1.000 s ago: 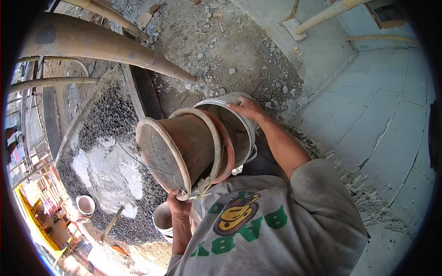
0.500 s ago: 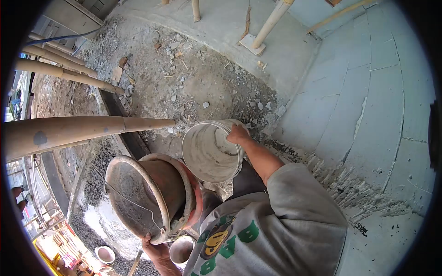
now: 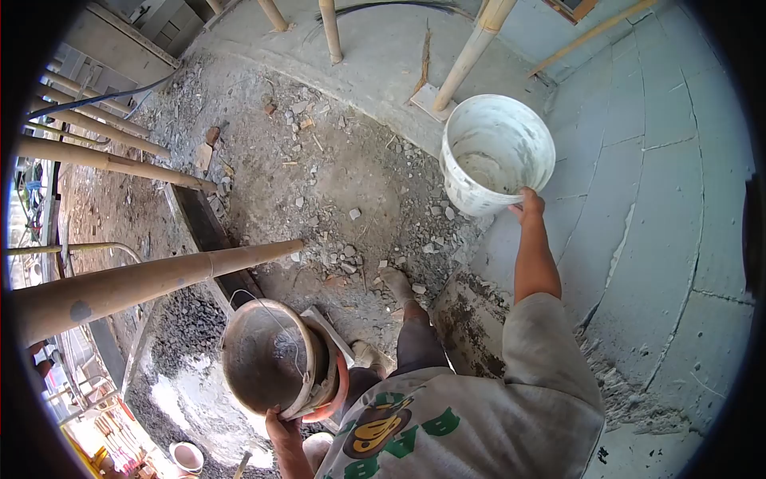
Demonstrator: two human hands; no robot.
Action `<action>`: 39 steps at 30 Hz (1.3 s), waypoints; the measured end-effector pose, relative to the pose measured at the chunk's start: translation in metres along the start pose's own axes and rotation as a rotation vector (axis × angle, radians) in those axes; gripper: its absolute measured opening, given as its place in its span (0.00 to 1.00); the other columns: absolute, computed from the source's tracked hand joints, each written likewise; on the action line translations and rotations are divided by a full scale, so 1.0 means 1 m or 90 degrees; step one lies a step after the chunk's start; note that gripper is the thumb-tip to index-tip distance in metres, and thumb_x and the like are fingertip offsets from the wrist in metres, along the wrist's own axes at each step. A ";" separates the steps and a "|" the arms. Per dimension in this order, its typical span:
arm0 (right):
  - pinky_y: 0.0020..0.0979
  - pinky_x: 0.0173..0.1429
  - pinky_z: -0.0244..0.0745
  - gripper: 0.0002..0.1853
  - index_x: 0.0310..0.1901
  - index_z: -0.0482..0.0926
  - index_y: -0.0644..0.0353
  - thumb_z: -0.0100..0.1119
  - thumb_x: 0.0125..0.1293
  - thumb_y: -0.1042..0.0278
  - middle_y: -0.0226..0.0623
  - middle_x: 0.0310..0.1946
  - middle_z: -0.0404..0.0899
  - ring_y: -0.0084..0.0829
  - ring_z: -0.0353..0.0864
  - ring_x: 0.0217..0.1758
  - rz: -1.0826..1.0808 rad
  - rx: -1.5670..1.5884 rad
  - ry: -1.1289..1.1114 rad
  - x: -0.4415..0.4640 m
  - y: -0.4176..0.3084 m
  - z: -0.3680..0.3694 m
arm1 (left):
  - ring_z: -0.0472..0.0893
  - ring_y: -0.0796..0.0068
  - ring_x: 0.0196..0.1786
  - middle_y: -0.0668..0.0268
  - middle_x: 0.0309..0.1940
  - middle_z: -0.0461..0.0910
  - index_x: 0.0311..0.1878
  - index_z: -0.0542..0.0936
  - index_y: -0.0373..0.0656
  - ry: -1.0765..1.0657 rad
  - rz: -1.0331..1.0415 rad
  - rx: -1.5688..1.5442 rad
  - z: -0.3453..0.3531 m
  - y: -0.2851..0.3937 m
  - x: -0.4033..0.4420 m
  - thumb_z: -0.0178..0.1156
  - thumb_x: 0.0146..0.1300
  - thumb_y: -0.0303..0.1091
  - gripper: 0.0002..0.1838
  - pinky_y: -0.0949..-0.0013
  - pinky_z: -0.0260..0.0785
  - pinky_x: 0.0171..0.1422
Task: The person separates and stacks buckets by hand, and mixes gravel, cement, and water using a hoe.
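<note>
The white round plastic bucket [image 3: 496, 140] lies forward and slightly left of the right hand [image 3: 528, 206], at the end of an outstretched arm. The hand is clamped on the near rim. The bucket's axis leans, its mouth facing up toward the wearer. A grey block wall [image 3: 630, 223] stands to its right.

The left hand [image 3: 283, 431] is closed on the lower rim of a mortar-stained grey-brown round bucket [image 3: 267, 359]; a curved orange-red rim [image 3: 333, 399] shows behind it. This bucket sits low and left, well apart from the white one, to which the right hand is nearer. Whether the white bucket's base touches anything cannot be determined.
</note>
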State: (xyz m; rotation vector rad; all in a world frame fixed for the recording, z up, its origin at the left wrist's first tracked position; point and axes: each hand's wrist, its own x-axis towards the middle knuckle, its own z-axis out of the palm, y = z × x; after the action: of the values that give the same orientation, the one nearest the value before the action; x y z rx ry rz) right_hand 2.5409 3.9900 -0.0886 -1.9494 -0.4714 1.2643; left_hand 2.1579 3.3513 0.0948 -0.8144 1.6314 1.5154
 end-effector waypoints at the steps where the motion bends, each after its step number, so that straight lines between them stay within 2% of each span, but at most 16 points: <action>1: 0.47 0.45 0.80 0.27 0.53 0.72 0.70 0.63 0.55 0.61 0.54 0.47 0.75 0.50 0.80 0.44 -0.001 0.049 -0.012 0.018 -0.008 -0.003 | 0.83 0.67 0.33 0.62 0.34 0.81 0.43 0.75 0.40 -0.011 -0.017 0.008 0.003 -0.003 0.003 0.49 0.58 0.36 0.13 0.67 0.78 0.29; 3: 0.46 0.48 0.78 0.29 0.55 0.71 0.66 0.62 0.59 0.52 0.54 0.47 0.75 0.51 0.79 0.45 0.082 0.074 0.003 0.037 -0.026 0.001 | 0.82 0.68 0.32 0.63 0.33 0.80 0.41 0.74 0.41 0.046 -0.012 0.024 0.026 -0.011 0.007 0.48 0.60 0.38 0.13 0.68 0.77 0.31; 5: 0.35 0.34 0.78 0.28 0.52 0.72 0.64 0.59 0.62 0.46 0.48 0.38 0.76 0.40 0.80 0.34 0.028 -0.115 -0.088 0.053 -0.026 0.003 | 0.80 0.68 0.28 0.65 0.28 0.79 0.37 0.74 0.44 0.083 -0.014 0.032 0.032 -0.019 0.009 0.47 0.61 0.41 0.11 0.69 0.74 0.26; 6: 0.29 0.27 0.72 0.25 0.48 0.73 0.62 0.59 0.62 0.47 0.43 0.33 0.75 0.33 0.76 0.27 0.006 -0.114 -0.112 0.053 -0.023 0.011 | 0.81 0.68 0.32 0.62 0.32 0.78 0.41 0.74 0.40 0.040 0.073 0.145 0.028 -0.024 0.022 0.50 0.60 0.39 0.12 0.70 0.75 0.31; 7: 0.24 0.20 0.66 0.21 0.43 0.74 0.61 0.58 0.63 0.48 0.38 0.27 0.74 0.26 0.72 0.20 -0.015 -0.114 -0.141 0.050 -0.017 0.022 | 0.80 0.70 0.30 0.62 0.31 0.78 0.41 0.74 0.38 0.054 0.042 0.138 0.016 -0.030 0.029 0.52 0.60 0.38 0.13 0.71 0.75 0.30; 9: 0.21 0.20 0.62 0.18 0.34 0.73 0.58 0.59 0.63 0.49 0.30 0.21 0.72 0.22 0.70 0.18 -0.058 -0.213 -0.228 0.028 0.002 0.040 | 0.78 0.72 0.26 0.62 0.29 0.76 0.41 0.75 0.32 0.083 -0.020 0.121 0.058 -0.012 0.001 0.56 0.59 0.37 0.15 0.73 0.75 0.27; 11: 0.20 0.15 0.50 0.16 0.29 0.70 0.53 0.59 0.63 0.51 0.23 0.17 0.65 0.15 0.61 0.14 -0.065 -0.306 -0.327 0.001 0.037 0.056 | 0.78 0.73 0.24 0.62 0.27 0.77 0.35 0.77 0.33 0.129 0.006 0.176 0.059 -0.017 0.009 0.56 0.58 0.40 0.16 0.74 0.75 0.25; 15: 0.21 0.16 0.52 0.13 0.33 0.73 0.53 0.59 0.64 0.52 0.22 0.16 0.64 0.16 0.61 0.14 0.028 -0.414 -0.522 -0.097 0.106 0.082 | 0.82 0.68 0.29 0.59 0.31 0.80 0.41 0.77 0.34 0.061 0.021 0.187 0.051 -0.024 0.014 0.56 0.58 0.39 0.16 0.66 0.79 0.34; 17: 0.23 0.25 0.67 0.23 0.44 0.75 0.59 0.57 0.64 0.44 0.32 0.26 0.75 0.24 0.74 0.24 -0.050 -0.475 -0.645 -0.170 0.128 0.098 | 0.83 0.67 0.30 0.58 0.33 0.81 0.43 0.77 0.34 0.022 0.082 0.157 0.047 -0.028 0.008 0.56 0.58 0.38 0.17 0.67 0.78 0.34; 19: 0.34 0.51 0.73 0.39 0.59 0.69 0.65 0.48 0.63 0.32 0.46 0.49 0.76 0.35 0.77 0.49 -0.039 -0.477 -0.722 -0.290 0.117 0.105 | 0.82 0.68 0.31 0.59 0.34 0.81 0.46 0.76 0.33 -0.002 0.109 0.137 0.034 -0.033 0.006 0.57 0.57 0.36 0.18 0.69 0.77 0.33; 22: 0.40 0.68 0.58 0.50 0.67 0.58 0.67 0.39 0.61 0.24 0.52 0.64 0.63 0.40 0.63 0.67 -0.030 -0.414 -0.912 -0.387 0.132 0.107 | 0.82 0.67 0.37 0.57 0.37 0.81 0.48 0.76 0.31 -0.062 0.140 0.088 0.014 -0.029 -0.013 0.59 0.56 0.36 0.21 0.67 0.75 0.43; 25: 0.38 0.72 0.52 0.48 0.68 0.57 0.67 0.36 0.63 0.26 0.53 0.68 0.57 0.40 0.57 0.71 -0.087 -0.437 -0.962 -0.434 0.168 0.111 | 0.83 0.64 0.37 0.51 0.33 0.83 0.43 0.80 0.30 0.033 0.219 0.182 -0.022 -0.046 -0.014 0.63 0.52 0.46 0.25 0.66 0.73 0.46; 28: 0.38 0.72 0.54 0.48 0.68 0.54 0.68 0.39 0.63 0.28 0.49 0.67 0.58 0.40 0.59 0.70 -0.001 -0.450 -0.991 -0.459 0.193 0.105 | 0.83 0.60 0.37 0.51 0.31 0.82 0.39 0.82 0.33 0.043 0.217 0.185 -0.070 -0.044 -0.038 0.60 0.52 0.55 0.28 0.62 0.71 0.46; 29: 0.37 0.71 0.55 0.48 0.67 0.54 0.69 0.42 0.63 0.28 0.48 0.66 0.60 0.40 0.60 0.69 0.038 -0.470 -0.996 -0.462 0.204 0.103 | 0.82 0.64 0.38 0.54 0.32 0.82 0.41 0.81 0.35 0.048 0.225 0.185 -0.088 -0.043 -0.049 0.62 0.52 0.57 0.30 0.64 0.71 0.46; 35: 0.38 0.70 0.57 0.40 0.67 0.55 0.68 0.50 0.66 0.41 0.46 0.64 0.61 0.40 0.61 0.67 0.108 -0.579 -1.061 -0.525 0.265 0.101 | 0.82 0.60 0.37 0.53 0.30 0.82 0.39 0.80 0.35 0.173 0.270 0.139 -0.152 -0.071 -0.071 0.61 0.51 0.60 0.31 0.61 0.70 0.45; 39: 0.38 0.69 0.59 0.34 0.65 0.60 0.64 0.47 0.69 0.44 0.44 0.64 0.65 0.38 0.64 0.67 0.125 -0.647 -1.143 -0.567 0.288 0.120 | 0.81 0.58 0.35 0.51 0.28 0.81 0.38 0.81 0.35 0.266 0.272 0.124 -0.171 -0.068 -0.095 0.62 0.51 0.61 0.31 0.59 0.70 0.43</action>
State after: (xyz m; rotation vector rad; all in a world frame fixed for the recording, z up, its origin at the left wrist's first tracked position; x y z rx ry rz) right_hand 2.1566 3.4802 0.0146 -0.7651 -2.0601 3.0594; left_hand 2.2475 3.1707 0.1439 -0.7378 2.3418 1.4962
